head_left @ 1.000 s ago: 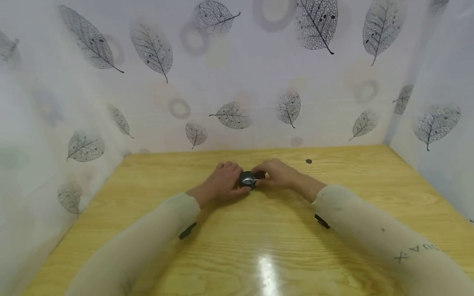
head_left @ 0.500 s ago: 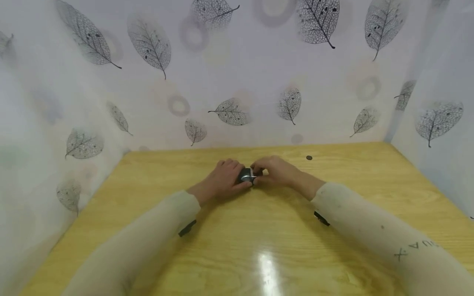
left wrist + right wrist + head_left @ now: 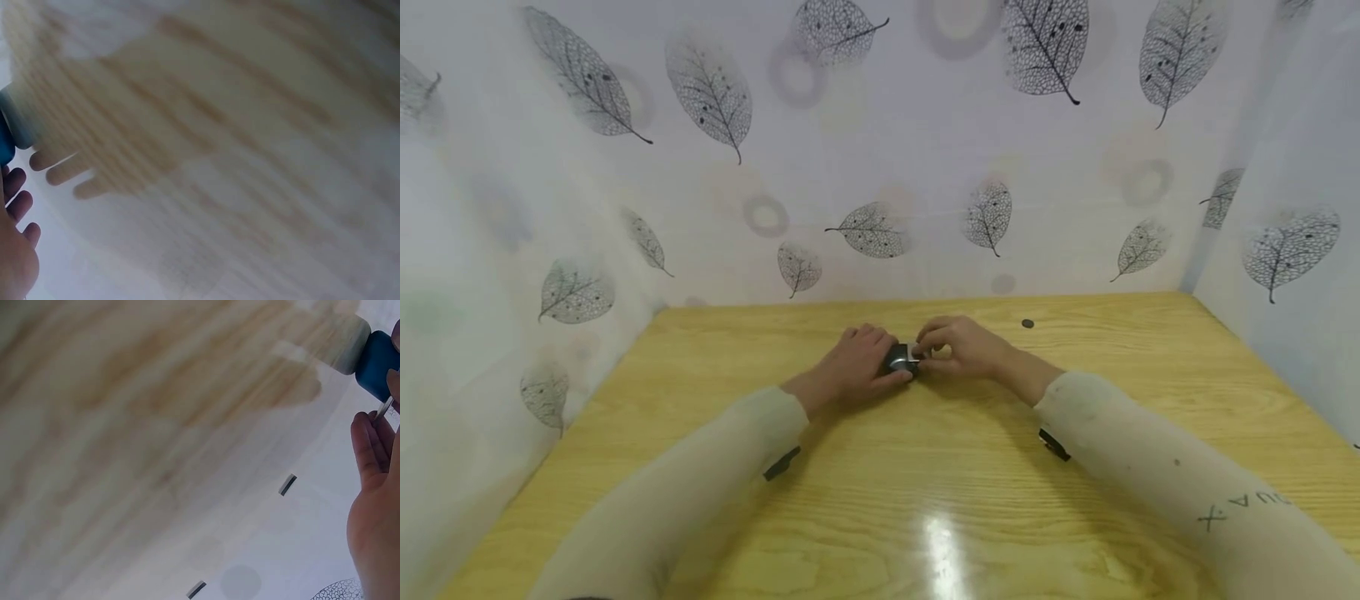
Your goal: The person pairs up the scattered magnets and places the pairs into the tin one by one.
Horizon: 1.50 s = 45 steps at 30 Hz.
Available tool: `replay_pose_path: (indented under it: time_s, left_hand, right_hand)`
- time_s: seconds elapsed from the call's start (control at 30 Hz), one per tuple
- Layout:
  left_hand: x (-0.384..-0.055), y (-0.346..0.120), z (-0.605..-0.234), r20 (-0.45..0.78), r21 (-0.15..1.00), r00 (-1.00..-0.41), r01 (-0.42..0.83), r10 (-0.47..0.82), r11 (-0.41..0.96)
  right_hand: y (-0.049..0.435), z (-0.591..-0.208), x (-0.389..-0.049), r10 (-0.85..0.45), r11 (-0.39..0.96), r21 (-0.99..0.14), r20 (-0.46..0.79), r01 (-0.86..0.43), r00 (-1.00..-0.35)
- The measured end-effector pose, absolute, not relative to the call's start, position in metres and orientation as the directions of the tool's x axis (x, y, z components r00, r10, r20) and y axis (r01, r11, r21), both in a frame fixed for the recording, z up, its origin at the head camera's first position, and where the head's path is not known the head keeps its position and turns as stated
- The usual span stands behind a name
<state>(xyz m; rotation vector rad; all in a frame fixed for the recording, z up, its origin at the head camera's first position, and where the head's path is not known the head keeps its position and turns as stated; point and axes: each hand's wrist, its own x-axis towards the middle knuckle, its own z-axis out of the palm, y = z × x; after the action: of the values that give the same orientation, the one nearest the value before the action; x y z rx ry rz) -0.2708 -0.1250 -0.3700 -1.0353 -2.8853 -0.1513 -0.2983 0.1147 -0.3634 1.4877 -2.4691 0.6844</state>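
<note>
Near the far edge of the table sits a small dark case with a silver face, which looks like a tape measure (image 3: 900, 358). My left hand (image 3: 855, 364) grips it from the left, thumb along its front and fingers over the back. On its other side my right hand (image 3: 962, 348) pinches a thin pale strip at the case's right end. The right wrist view shows the tape measure (image 3: 377, 365) as a blue rounded block, with the strip (image 3: 384, 409) between thumb and fingers. Only an edge of the case appears in the left wrist view, beside the left fingers (image 3: 22, 203).
A small dark disc (image 3: 1027, 323) lies on the wooden table (image 3: 865, 475), behind and right of the right hand. White leaf-printed sheets (image 3: 925, 150) stand close behind the table and along both sides. A light glares off the table's front.
The tape measure's silver face has turned, and a pale patch now shows at its right end. The right hand's fingers have shifted slightly right; the left hand keeps its hold.
</note>
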Motion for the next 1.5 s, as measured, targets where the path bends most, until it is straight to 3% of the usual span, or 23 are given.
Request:
replay_pose_path:
  time_s: [0.3, 0.53, 0.97, 1.3, 1.5]
  left_hand:
    - [-0.2707, -0.1249, -0.3706, 0.13, 0.076, -0.748, 0.662, 0.651, 0.745]
    - [-0.2701, -0.1245, -0.3698, 0.134, 0.086, -0.749, 0.661, 0.649, 0.745]
    - [-0.2704, -0.125, -0.3699, 0.147, 0.07, -0.741, 0.669, 0.655, 0.74]
    - [-0.2715, -0.1261, -0.3725, 0.153, 0.062, -0.74, 0.669, 0.656, 0.741]
    - [-0.2708, -0.126, -0.3707, 0.149, 0.053, -0.742, 0.666, 0.654, 0.744]
  right_hand:
    - [0.1149, -0.3643, -0.2986, -0.816, 0.339, -0.198, 0.425, -0.92, -0.392]
    - [0.1137, -0.3627, -0.2973, -0.821, 0.29, -0.192, 0.454, -0.938, -0.347]
    - [0.1096, -0.3627, -0.2979, -0.824, 0.28, -0.169, 0.462, -0.945, -0.327]
    - [0.1098, -0.3621, -0.2958, -0.812, 0.318, -0.22, 0.438, -0.922, -0.385]
    - [0.1097, -0.3624, -0.2954, -0.809, 0.306, -0.202, 0.46, -0.93, -0.366]
